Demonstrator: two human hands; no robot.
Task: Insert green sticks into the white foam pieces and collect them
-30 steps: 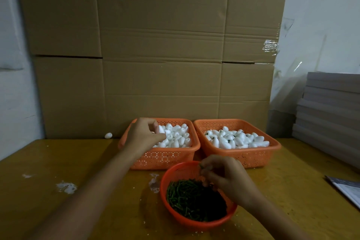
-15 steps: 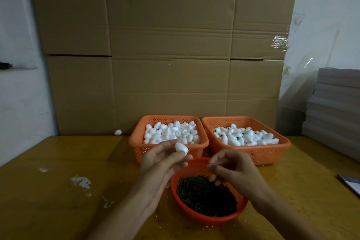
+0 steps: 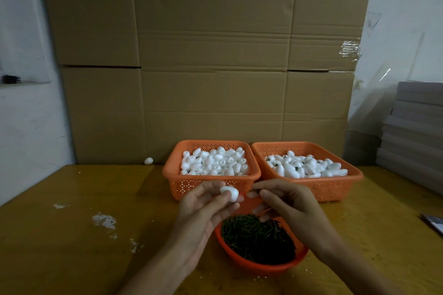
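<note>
Centre frame, the left hand (image 3: 203,209) has its fingers clamped on a foam piece (image 3: 229,193), long axis lying left-right. Beside it the right hand (image 3: 288,207) has its fingers pinched together, on what I cannot tell.

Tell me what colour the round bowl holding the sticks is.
The round bowl is orange, plainest in the head view.

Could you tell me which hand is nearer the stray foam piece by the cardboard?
Left. The left hand is nearer the camera and right of the stray foam piece; the right hand is further right.
</note>
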